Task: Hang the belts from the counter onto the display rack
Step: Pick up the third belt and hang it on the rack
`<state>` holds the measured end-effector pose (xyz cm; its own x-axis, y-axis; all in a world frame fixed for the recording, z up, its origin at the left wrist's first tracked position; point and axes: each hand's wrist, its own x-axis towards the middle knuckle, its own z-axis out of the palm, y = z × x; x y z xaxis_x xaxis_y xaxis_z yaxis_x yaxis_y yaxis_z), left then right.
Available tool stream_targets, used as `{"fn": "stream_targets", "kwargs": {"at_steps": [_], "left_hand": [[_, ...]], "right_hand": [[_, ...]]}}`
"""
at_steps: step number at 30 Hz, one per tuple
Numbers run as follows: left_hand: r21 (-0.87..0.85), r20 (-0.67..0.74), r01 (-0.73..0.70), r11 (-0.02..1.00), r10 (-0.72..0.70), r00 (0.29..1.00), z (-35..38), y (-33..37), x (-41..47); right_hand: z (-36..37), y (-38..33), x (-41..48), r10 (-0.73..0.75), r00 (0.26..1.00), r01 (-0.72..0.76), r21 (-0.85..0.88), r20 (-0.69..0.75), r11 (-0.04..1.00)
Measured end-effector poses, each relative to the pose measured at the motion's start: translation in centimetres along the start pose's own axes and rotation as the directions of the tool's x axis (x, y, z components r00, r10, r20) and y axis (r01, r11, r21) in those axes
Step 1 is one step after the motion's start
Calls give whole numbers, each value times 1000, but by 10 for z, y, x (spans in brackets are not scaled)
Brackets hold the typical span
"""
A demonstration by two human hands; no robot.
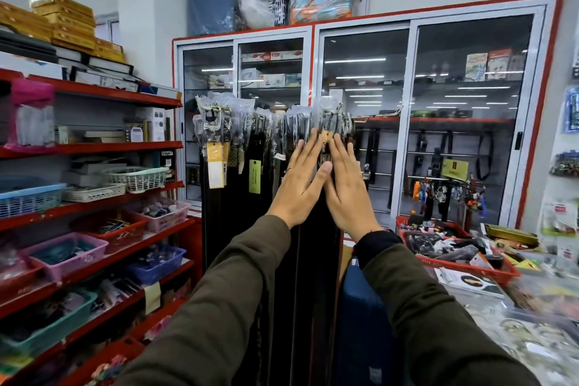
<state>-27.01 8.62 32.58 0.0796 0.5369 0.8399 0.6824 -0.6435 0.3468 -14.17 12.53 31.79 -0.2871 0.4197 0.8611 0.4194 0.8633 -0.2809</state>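
Sleeved arms reach forward; left hand (pixel 300 180) and right hand (pixel 346 185) lie flat, each grip open, fingers spread against dark hanging belts (pixel 275 197) (buckles plastic-wrapped) on the rack (pixel 376 117).

**Two open hands pressed flat against hanging belts in a shop**

A person in dark olive sleeves reaches forward with both arms. The left hand (pixel 300 182) and the right hand (pixel 346 188) lie side by side, fingers spread and straight, palms against a row of dark belts (pixel 238 213) hanging from a display rack (pixel 376 117). The left thumb crosses toward the right hand, touching it. Buckles in clear plastic bunch along the top; yellow and green tags dangle. Behind stands a glass cabinet (pixel 470 103) with red trim. Red shelves (pixel 94 147) with baskets fill the left; a cluttered counter (pixel 532 338) with a red tray (pixel 501 273) sits right.
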Motion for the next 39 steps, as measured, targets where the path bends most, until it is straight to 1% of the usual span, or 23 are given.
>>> {"fn": "stream_targets", "kwargs": {"at_steps": [3, 6, 9, 12, 14, 17, 19, 21, 24, 28, 31, 36, 39], "left_hand": [[85, 28, 47, 995, -50, 998, -3, -8, 2], [131, 62, 87, 988, -96, 993, -9, -12, 1], [178, 44, 58, 982, -67, 997, -20, -9, -7], [258, -71, -19, 966, 39, 997, -36, -5, -24], [303, -173, -40, 952, 96, 980, -52, -8, -36], [322, -308, -7, 947, 111, 945, -82, -18, -52], [337, -350, 47, 940, 79, 933, -106, -29, -61], [340, -361, 90, 936, 42, 932, -130, -42, -67], [336, -317, 115, 935, -3, 948, -159, -59, -70], [432, -152, 69, 899, -3, 988, -176, -73, -70], [495, -63, 37, 868, -6, 998, -176, -83, -66], [528, 6, 59, 847, -74, 997, -170, -96, -59], [524, -2, 67, 849, -78, 997, -165, -96, -60]], "right_hand": [[4, 1, 4, 28, 999, -24, -82, 46, 996], [5, 2, 5, 27, 998, -21, -102, 60, 995], [9, -3, 2, 47, 999, -44, -158, 16, 986], [20, -19, -6, 54, 994, -70, -174, -97, 982], [33, -35, -9, 9, 991, -32, -163, -136, 986], [57, -59, -11, -73, 992, 57, -159, -100, 986], [76, -76, -9, -105, 993, 98, -149, -44, 984], [93, -90, -8, -124, 992, 123, -146, 2, 982], [115, -104, -3, -160, 985, 169, -155, 66, 973], [134, -112, 1, -208, 968, 238, -245, 142, 940], [140, -111, 4, -189, 967, 237, -321, 173, 917], [143, -103, 11, -122, 971, 199, -413, 206, 889], [139, -99, 12, -108, 964, 205, -422, 242, 883]]}}
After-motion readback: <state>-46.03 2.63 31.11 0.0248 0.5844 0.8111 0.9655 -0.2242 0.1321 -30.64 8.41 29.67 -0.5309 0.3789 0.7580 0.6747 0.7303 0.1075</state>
